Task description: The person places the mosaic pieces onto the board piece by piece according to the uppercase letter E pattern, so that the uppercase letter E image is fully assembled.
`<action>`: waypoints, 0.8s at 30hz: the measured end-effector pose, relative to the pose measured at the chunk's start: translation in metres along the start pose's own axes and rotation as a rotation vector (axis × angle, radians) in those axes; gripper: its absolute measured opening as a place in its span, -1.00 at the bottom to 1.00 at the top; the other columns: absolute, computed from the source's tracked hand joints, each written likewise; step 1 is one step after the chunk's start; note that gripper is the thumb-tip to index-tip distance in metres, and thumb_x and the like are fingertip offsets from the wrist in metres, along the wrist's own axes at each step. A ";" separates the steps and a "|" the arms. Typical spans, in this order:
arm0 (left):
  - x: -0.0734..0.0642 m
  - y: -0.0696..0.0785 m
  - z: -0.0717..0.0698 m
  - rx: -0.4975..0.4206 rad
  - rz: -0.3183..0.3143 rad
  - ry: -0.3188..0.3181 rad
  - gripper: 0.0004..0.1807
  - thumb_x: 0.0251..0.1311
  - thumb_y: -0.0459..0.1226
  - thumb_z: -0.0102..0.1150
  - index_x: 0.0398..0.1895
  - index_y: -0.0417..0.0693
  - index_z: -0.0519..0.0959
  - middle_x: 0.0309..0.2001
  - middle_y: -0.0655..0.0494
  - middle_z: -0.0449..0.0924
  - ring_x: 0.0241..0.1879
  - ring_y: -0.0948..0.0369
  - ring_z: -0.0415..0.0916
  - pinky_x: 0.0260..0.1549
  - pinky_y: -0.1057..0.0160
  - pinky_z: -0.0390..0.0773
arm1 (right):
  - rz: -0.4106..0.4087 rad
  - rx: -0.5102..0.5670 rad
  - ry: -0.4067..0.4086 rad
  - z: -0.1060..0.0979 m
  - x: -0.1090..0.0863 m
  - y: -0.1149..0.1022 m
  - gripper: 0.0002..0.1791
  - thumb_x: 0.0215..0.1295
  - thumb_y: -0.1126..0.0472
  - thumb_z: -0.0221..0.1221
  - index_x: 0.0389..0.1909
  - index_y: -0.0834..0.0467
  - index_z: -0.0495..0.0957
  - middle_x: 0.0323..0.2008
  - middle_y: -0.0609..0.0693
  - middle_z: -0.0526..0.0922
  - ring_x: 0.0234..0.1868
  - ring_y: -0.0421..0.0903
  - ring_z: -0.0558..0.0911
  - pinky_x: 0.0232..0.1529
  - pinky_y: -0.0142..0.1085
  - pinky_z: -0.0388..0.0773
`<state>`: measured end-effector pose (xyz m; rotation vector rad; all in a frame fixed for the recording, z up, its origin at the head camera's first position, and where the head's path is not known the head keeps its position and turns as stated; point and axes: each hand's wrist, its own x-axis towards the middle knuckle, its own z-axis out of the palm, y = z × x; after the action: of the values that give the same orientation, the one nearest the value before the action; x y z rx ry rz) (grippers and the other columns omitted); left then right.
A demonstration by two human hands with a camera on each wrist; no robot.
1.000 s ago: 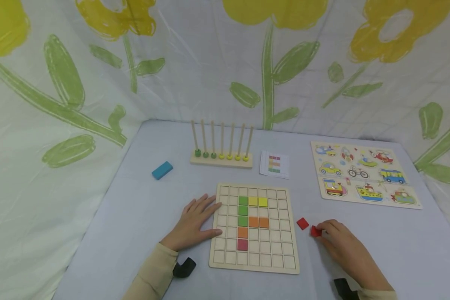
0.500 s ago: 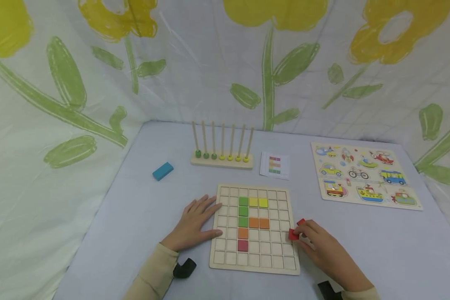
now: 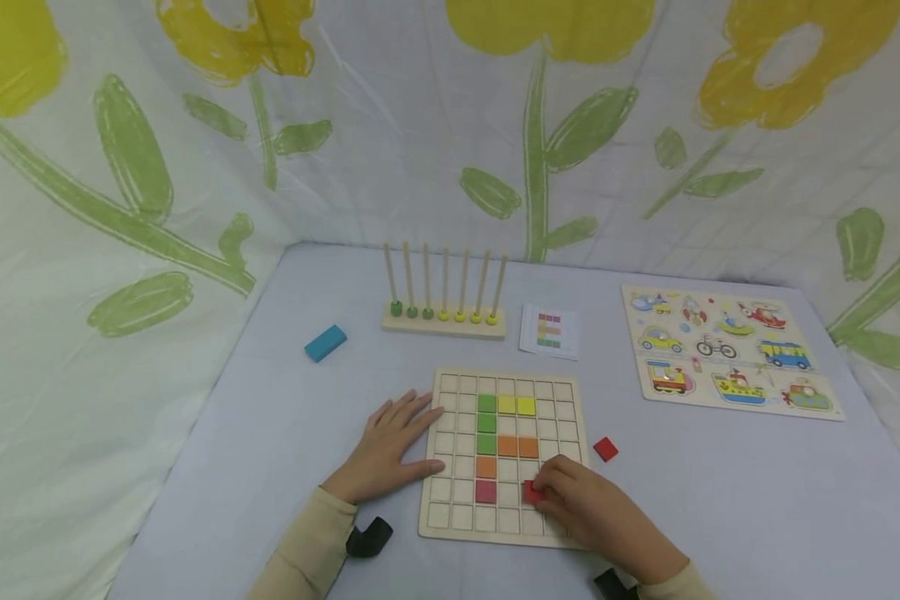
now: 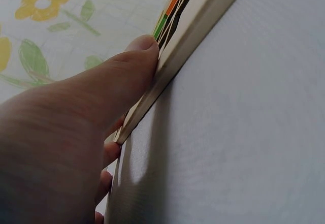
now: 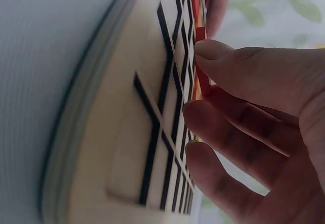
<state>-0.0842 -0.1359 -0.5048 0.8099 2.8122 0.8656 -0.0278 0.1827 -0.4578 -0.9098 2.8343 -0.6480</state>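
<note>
A wooden grid board (image 3: 441,517) lies on the table, with green, yellow, orange and dark red square tiles in some of its cells. Over its lower right part, my right hand (image 3: 596,508) pinches a red square tile (image 3: 532,492) between thumb and fingers. In the right wrist view the red tile (image 5: 204,79) is tilted up close to the board's surface. My left hand (image 3: 385,454) rests with spread fingers on the board's left edge, the thumb (image 4: 129,64) on the rim in the left wrist view. Another red tile (image 3: 605,449) lies on the table just right of the board.
Behind the board stand a wooden peg rack (image 3: 444,323) with green and yellow beads and a pattern card (image 3: 549,331). A blue block (image 3: 326,342) lies at the left. A vehicle puzzle board (image 3: 727,350) is at the far right.
My right hand has carried the red tile leftward from the table beside the board to over its lower right cells. The left hand has stayed in place.
</note>
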 end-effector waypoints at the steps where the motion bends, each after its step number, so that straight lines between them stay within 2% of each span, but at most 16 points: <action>1: 0.000 0.000 0.000 0.000 0.000 0.000 -0.18 0.16 0.21 0.13 0.44 0.12 0.22 0.48 0.08 0.07 0.50 0.05 -0.14 0.41 -0.11 -0.14 | -0.020 0.007 0.004 0.002 0.001 -0.002 -0.80 0.14 0.13 0.35 -0.23 -0.01 0.57 -0.22 -0.27 0.51 -0.28 -0.34 0.50 -0.18 -0.43 0.61; 6: 0.000 0.000 0.000 -0.005 -0.005 -0.006 -0.18 0.16 0.21 0.12 0.44 0.13 0.21 0.49 0.09 0.07 0.50 0.05 -0.15 0.41 -0.11 -0.15 | -0.107 -0.012 0.037 0.009 0.005 -0.006 -0.78 0.11 0.12 0.37 -0.23 -0.01 0.58 -0.22 -0.25 0.53 -0.26 -0.31 0.52 -0.16 -0.43 0.61; 11: 0.000 0.000 -0.001 -0.010 -0.005 -0.007 -0.18 0.16 0.22 0.11 0.44 0.13 0.21 0.49 0.10 0.06 0.51 0.06 -0.16 0.41 -0.11 -0.15 | -0.124 -0.044 0.041 0.012 0.009 -0.008 -0.79 0.13 0.11 0.36 -0.22 -0.02 0.59 -0.22 -0.25 0.55 -0.26 -0.30 0.52 -0.14 -0.41 0.61; 18: 0.001 -0.001 0.001 -0.003 -0.002 -0.011 -0.18 0.17 0.23 0.10 0.45 0.13 0.21 0.49 0.12 0.05 0.51 0.07 -0.16 0.41 -0.10 -0.14 | -0.124 -0.025 0.027 0.013 0.014 -0.011 -0.82 0.17 0.12 0.33 -0.22 -0.01 0.59 -0.22 -0.25 0.53 -0.28 -0.31 0.50 -0.17 -0.43 0.60; 24: 0.001 -0.001 0.000 -0.009 -0.007 -0.015 -0.17 0.16 0.22 0.11 0.45 0.14 0.21 0.49 0.12 0.05 0.51 0.07 -0.16 0.41 -0.10 -0.15 | -0.188 -0.020 0.094 0.015 0.018 -0.011 -0.80 0.12 0.15 0.37 -0.25 0.00 0.58 -0.23 -0.24 0.53 -0.26 -0.32 0.51 -0.17 -0.45 0.58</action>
<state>-0.0851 -0.1360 -0.5054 0.8016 2.7946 0.8675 -0.0329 0.1587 -0.4663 -1.1902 2.8642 -0.7018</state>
